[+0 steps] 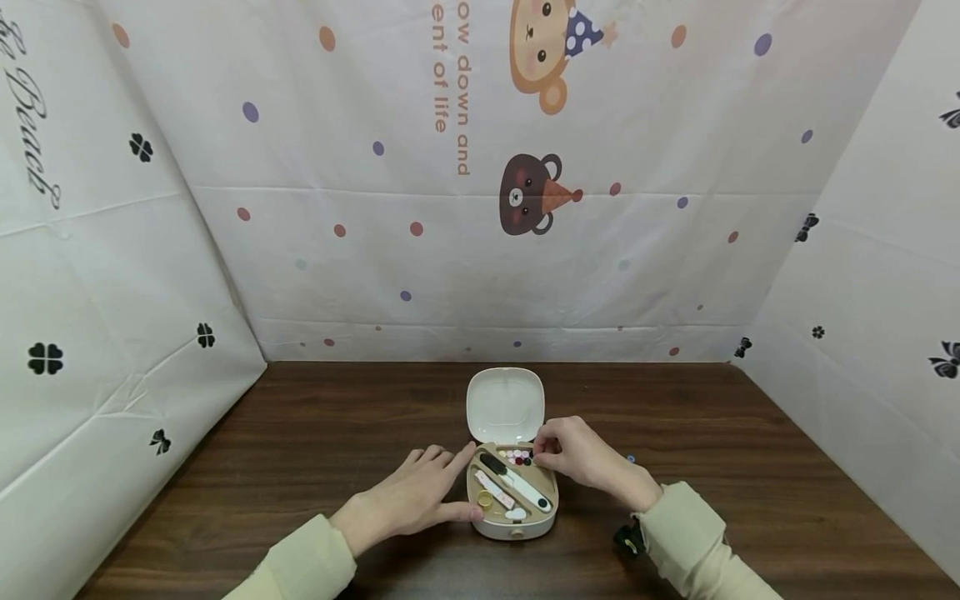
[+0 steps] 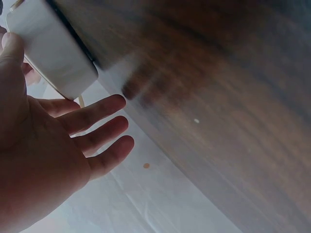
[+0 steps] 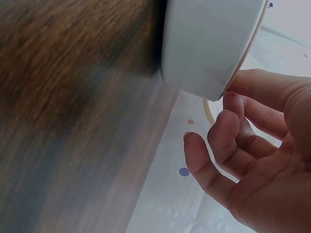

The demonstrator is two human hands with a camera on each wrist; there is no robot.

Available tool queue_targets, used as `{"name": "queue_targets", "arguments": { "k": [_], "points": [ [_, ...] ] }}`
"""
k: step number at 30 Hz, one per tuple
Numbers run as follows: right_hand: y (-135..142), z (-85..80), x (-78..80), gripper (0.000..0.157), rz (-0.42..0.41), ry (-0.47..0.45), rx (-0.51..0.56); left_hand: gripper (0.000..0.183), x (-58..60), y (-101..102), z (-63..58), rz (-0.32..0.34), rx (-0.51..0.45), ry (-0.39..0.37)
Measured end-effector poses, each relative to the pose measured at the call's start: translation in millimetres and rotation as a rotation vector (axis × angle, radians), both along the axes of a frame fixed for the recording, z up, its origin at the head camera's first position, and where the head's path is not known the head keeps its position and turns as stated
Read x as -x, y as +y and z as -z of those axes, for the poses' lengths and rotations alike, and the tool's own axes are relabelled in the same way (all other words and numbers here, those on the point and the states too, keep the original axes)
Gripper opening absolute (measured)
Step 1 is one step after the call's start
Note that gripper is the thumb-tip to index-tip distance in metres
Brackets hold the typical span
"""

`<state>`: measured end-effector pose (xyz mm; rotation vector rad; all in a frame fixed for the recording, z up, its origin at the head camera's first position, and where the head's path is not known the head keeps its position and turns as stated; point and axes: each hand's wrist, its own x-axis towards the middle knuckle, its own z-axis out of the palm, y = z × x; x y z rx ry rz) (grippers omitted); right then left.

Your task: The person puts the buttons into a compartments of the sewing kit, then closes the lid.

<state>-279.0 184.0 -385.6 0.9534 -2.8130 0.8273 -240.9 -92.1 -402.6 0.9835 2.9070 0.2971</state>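
Touching case (image 1: 501,531) before "life" lettering (image 1: 440,121)

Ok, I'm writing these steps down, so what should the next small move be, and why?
Probably lift the right hand slightly: its bunched fingertips are at the buttons, hiding whether they pinch one, while the left hand touches the left side of the open box and could steady it.

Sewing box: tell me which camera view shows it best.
The head view: it shows the open sewing box from above, lid raised, inside visible. The left wrist view shows mainly an outer wall, cut off at upper left; the right wrist view likewise mainly outer wall, cut off at the top.
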Motion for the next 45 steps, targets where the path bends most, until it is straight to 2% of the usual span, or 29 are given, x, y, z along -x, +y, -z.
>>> {"name": "queue_targets", "arguments": {
  "k": [22, 33, 40, 45],
  "points": [
    [15.7, 0.2, 1.5, 0.012, 0.064, 0.033, 0.040, 0.095, -0.8, 0.2, -1.5, 0.006, 0.000, 0.003],
    [39.7, -0.2, 1.3, 0.009, 0.135, 0.071, 0.024, 0.095, -0.7, 0.7, -1.2, 0.007, 0.005, 0.010],
    [58.7, -0.2, 2.1, 0.012, 0.169, 0.137, -0.001, 0.094, -1.5, 0.5, -1.0, 0.009, 0.002, 0.016],
    [70.9, 2.1, 2.6, 0.012, 0.197, 0.093, -0.020, 0.094, -1.4, 0.8, -1.1, 0.008, 0.004, 0.021]
  ]
}}
